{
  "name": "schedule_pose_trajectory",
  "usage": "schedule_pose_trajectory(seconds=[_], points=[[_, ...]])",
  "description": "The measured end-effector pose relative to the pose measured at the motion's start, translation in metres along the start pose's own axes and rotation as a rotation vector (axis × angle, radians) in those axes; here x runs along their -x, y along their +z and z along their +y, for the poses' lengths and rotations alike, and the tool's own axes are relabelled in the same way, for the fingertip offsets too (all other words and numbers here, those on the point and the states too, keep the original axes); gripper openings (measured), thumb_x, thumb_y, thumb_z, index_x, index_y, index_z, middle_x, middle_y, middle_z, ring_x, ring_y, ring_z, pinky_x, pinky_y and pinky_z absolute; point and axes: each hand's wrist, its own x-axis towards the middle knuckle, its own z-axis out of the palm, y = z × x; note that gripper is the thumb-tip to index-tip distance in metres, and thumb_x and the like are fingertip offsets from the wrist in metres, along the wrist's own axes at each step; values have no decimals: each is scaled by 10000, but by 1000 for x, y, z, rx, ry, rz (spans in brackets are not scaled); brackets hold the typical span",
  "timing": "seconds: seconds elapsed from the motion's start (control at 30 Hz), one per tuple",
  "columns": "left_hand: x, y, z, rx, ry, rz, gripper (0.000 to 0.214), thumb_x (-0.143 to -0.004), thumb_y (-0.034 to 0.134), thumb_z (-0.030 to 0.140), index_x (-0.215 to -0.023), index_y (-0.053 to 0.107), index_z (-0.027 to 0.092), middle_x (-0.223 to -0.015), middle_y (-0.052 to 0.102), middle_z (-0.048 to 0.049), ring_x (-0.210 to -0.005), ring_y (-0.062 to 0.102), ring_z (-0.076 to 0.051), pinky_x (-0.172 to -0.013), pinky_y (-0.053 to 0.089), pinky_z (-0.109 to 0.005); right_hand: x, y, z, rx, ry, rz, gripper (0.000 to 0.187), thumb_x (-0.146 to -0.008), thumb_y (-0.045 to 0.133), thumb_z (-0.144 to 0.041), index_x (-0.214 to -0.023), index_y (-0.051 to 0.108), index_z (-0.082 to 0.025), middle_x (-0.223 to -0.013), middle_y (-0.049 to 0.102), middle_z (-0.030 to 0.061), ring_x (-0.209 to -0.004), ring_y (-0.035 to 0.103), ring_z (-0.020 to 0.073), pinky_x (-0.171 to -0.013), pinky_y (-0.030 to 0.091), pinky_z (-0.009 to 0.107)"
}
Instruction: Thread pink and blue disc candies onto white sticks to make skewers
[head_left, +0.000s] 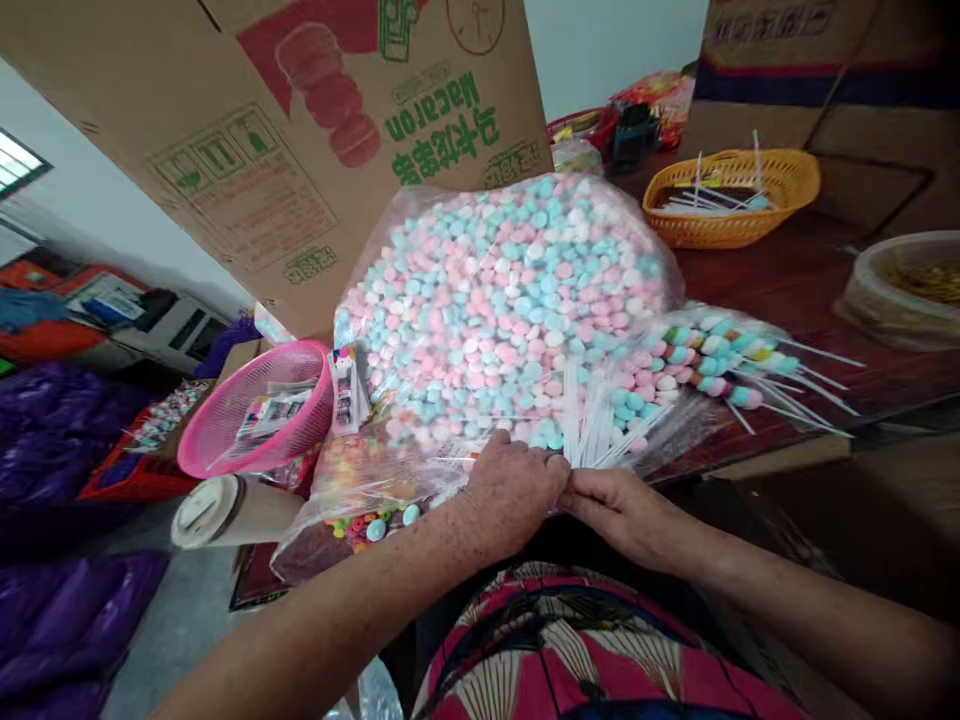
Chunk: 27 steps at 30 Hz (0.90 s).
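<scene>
A big clear plastic bag [495, 290] full of pink, blue and white candies lies on the dark table in front of me. My left hand [510, 495] rests closed at the bag's near edge, fingers curled down. My right hand [619, 510] meets it, fingers pinched at the base of a bunch of white sticks [592, 425]. To the right lie several candy skewers [712, 365] wrapped in clear plastic, their sticks pointing right.
A large Macaron cardboard box [315, 130] stands behind the bag. A pink basket [259, 410] with small packets sits at left beside a lidded cup [217, 510]. An orange basket [731, 195] with sticks stands far right, with a round tub [900, 290] nearby.
</scene>
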Motion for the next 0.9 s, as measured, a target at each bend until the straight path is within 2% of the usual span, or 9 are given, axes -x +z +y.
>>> schedule_pose_trajectory(seconds=[0.07, 0.13, 0.23, 0.37, 0.53, 0.67, 0.77, 0.9], points=[[7, -13, -15, 98, -70, -93, 352, -845, 524, 418, -1093, 521, 168, -932, 682, -79, -847, 630, -262, -743, 427, -373, 5, -7, 1, 125, -50, 44, 350, -912, 368, -335, -671, 551, -160, -601, 535, -3, -580, 477, 113, -539, 332, 217], [15, -23, -30, 178, -112, -176, 492, -787, 567, 532, -1125, 513, 178, -944, 681, -75, -838, 628, -254, -689, 428, -332, 9, -14, 2, 252, -119, 74, 340, -915, 366, -296, -667, 554, -159, -590, 533, 1, -563, 473, 112, -538, 320, 224], [25, -27, -46, 273, -123, -291, 376, -806, 547, 535, -955, 586, 192, -847, 679, -48, -776, 620, -215, -607, 397, -271, 15, -22, 3, 448, -261, 93, 283, -910, 356, -213, -780, 599, -151, -688, 598, 38, -632, 529, 134, -600, 350, 241], [29, -13, -43, 351, -164, -180, 352, -821, 528, 530, -921, 597, 200, -830, 677, -33, -755, 608, -185, -592, 385, -245, 16, -20, 3, 620, -271, 117, 273, -892, 348, -167, -816, 610, -152, -735, 633, 66, -664, 566, 165, -608, 353, 260], [23, 6, -27, 321, -157, -143, 362, -786, 586, 501, -996, 596, 206, -910, 690, -45, -829, 629, -219, -654, 422, -277, 6, -11, -1, 641, -250, 25, 260, -892, 352, -147, -839, 607, -150, -751, 642, 55, -685, 586, 165, -608, 349, 256], [29, 6, -34, 270, -268, -111, 397, -778, 572, 554, -965, 598, 204, -917, 683, -46, -847, 627, -229, -666, 434, -293, 5, -19, -5, 795, -199, -17, 211, -873, 407, -143, -825, 612, -163, -739, 643, 46, -667, 583, 174, -577, 302, 271], [36, 7, -40, 116, -397, -78, 336, -780, 596, 495, -910, 602, 185, -909, 676, -63, -871, 619, -245, -719, 433, -325, 8, -24, -5, 829, -182, -77, 184, -847, 439, -129, -772, 600, -179, -690, 638, 19, -608, 565, 157, -543, 253, 280], [41, 15, -39, 107, -389, -67, 333, -785, 602, 484, -927, 609, 183, -907, 681, -68, -879, 617, -246, -745, 421, -329, 11, -23, -2, 802, -281, -8, 189, -852, 431, -124, -784, 597, -182, -675, 626, 6, -596, 541, 139, -542, 247, 285]])
